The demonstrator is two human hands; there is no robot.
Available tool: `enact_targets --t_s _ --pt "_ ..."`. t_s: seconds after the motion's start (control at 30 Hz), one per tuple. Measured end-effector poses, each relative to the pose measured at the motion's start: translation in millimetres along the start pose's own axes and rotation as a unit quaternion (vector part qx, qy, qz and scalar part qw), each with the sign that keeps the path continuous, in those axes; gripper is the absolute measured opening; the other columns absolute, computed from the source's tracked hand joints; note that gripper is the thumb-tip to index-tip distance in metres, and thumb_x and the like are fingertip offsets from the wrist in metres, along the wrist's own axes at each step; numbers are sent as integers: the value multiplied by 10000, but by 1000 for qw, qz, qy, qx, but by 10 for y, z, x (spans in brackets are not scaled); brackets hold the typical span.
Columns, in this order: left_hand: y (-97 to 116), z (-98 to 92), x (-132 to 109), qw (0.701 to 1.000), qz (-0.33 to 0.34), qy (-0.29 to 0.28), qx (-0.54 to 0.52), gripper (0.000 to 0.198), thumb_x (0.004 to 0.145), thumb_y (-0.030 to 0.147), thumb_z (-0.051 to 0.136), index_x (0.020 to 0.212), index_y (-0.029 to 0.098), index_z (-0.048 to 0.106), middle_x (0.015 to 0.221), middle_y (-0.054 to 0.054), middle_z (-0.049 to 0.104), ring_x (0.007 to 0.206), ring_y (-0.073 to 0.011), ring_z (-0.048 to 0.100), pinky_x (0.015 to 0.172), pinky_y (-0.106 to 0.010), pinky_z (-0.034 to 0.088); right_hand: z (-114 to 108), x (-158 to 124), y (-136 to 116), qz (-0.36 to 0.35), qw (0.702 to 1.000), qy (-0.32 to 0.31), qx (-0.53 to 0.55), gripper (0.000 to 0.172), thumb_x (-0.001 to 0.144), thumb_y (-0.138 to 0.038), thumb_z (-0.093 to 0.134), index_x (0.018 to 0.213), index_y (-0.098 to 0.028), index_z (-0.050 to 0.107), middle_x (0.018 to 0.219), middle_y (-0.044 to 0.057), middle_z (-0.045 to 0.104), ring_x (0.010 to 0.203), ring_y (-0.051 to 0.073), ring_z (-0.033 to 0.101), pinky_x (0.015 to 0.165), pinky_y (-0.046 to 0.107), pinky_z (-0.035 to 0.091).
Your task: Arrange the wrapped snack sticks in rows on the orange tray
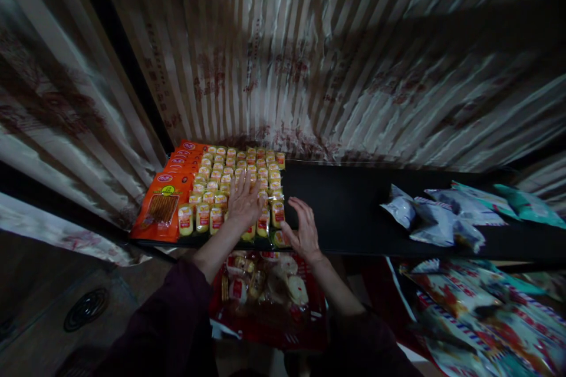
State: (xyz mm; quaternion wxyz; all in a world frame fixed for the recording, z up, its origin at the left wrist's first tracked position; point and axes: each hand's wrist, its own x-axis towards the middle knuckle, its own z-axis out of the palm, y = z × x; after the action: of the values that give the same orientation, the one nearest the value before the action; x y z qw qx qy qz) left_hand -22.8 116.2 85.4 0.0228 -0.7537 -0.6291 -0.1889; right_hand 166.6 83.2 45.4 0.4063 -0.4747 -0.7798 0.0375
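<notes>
Rows of small yellow wrapped snack packs (202, 217) stand close together on a black shelf (345, 206). My left hand (244, 200) lies over the packs with its fingers stretched out, and the packs beneath it are hidden. At the right end of the rows, my right hand (305, 228) is open, thumb and fingers apart, beside the pack (277, 214) at the front corner. One pack (280, 240) near my right thumb seems to lie lower and tilted at the shelf's front edge. Whether the thumb touches it I cannot tell.
Overlapping orange snack bags (161, 203) line the shelf's left end. Silver and teal bags (435, 221) lie toward its right. Below my arms is a red bag (269, 330) with wrapped pieces in it; more printed bags (490, 312) are lower right. Striped wrinkled sheeting (283, 59) hangs behind.
</notes>
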Motion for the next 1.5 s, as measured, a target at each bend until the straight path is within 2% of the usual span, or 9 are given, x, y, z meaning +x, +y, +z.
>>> enact_targets --t_s 0.17,0.23,0.33,0.5,0.63,0.83,1.03,1.3,1.5 --pt "163 37 -418 998 29 49 -9 506 905 386 396 1370 193 452 1503 -97 338 1430 -265 181 1161 -504 173 19 -479 -22 9 994 -83 -72 724 818 -543 548 1412 -187 335 1409 162 405 1281 311 398 1015 500 392" --pt "200 70 -562 997 38 64 -11 513 904 368 407 1380 180 434 1495 -111 349 1430 -268 179 1159 -501 187 58 -586 -18 9 990 -105 -96 667 856 -510 507 1424 -210 326 1428 154 391 1283 304 398 998 487 402" --pt "220 111 -745 996 32 80 -11 513 901 351 422 1381 170 428 1489 -125 355 1434 -283 156 1155 -516 189 113 -683 -34 19 989 -99 -105 563 915 -426 429 1425 -208 330 1357 152 467 1227 280 443 981 465 408" --pt "218 191 -926 996 24 86 -9 495 889 338 449 1356 176 458 1509 -130 314 1434 -306 142 1142 -541 204 201 -695 -155 84 992 -34 -88 557 948 -387 336 1457 -180 245 1263 155 515 1127 271 474 949 477 410" --pt "217 276 -952 996 37 83 -3 490 881 326 456 1346 170 466 1494 -136 342 1428 -314 163 1134 -552 213 306 -567 -249 122 989 37 -76 547 957 -359 275 1462 -158 209 1237 171 504 1075 265 462 941 488 401" --pt "207 311 -956 995 50 82 -5 541 851 356 505 1364 195 444 1517 -137 293 1432 -328 133 1128 -567 205 466 -360 -314 141 985 78 -56 612 918 -442 370 1444 -152 248 1155 163 506 1037 272 447 919 474 413" --pt "209 258 -929 995 63 72 -17 625 782 366 588 1364 190 442 1532 -139 254 1438 -330 87 1140 -563 183 528 -262 -309 175 978 77 -81 652 885 -513 415 1413 -139 332 1048 142 499 997 281 441 908 482 409" --pt "231 326 -895 995 56 79 -12 593 757 258 586 1324 129 474 1527 -161 255 1438 -325 85 1146 -567 179 580 -208 -300 196 978 53 -40 636 921 -470 304 1466 -158 201 1377 181 420 1266 287 388 1006 487 357" --pt "235 430 -936 994 35 103 -4 537 799 229 525 1319 111 471 1513 -157 292 1436 -297 129 1146 -543 212 600 -189 -300 203 977 56 -6 615 937 -439 276 1463 -128 205 1345 185 473 1228 268 438 1007 464 377"
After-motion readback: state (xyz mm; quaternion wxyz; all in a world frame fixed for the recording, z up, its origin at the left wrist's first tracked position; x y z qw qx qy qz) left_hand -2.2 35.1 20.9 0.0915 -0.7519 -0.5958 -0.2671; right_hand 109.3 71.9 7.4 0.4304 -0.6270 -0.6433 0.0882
